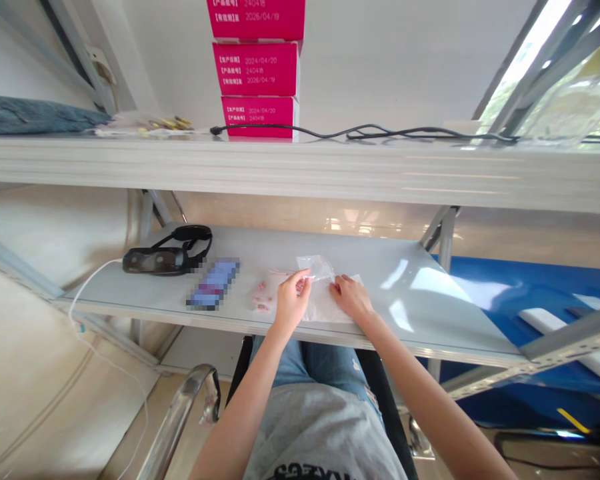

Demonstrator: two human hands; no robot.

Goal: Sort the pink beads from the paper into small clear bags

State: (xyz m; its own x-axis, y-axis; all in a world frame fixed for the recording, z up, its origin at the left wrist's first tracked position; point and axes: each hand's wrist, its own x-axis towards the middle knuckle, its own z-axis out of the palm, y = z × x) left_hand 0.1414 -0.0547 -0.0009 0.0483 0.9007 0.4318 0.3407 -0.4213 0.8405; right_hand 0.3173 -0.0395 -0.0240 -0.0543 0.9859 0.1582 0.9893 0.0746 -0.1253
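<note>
A small clear plastic bag (319,267) is between my two hands over the desk. My left hand (291,300) is closed, with thumb and fingertips pinched at the bag's left side. My right hand (353,298) has its fingers curled at the bag's right edge, closed on the film there. Beneath the hands lie more pale, see-through bags or sheets (324,305); I cannot tell which. Just left of my left hand is a clear bag holding small pink and red pieces (263,299), too small to name. My left hand partly covers it.
On the grey desk (400,313), left of the hands, lie a blurred phone (213,284) and a black headset (167,257) with a white cable (100,267). An upper shelf (300,170) crosses ahead, bearing stacked pink boxes (257,70) and a black cable (390,131).
</note>
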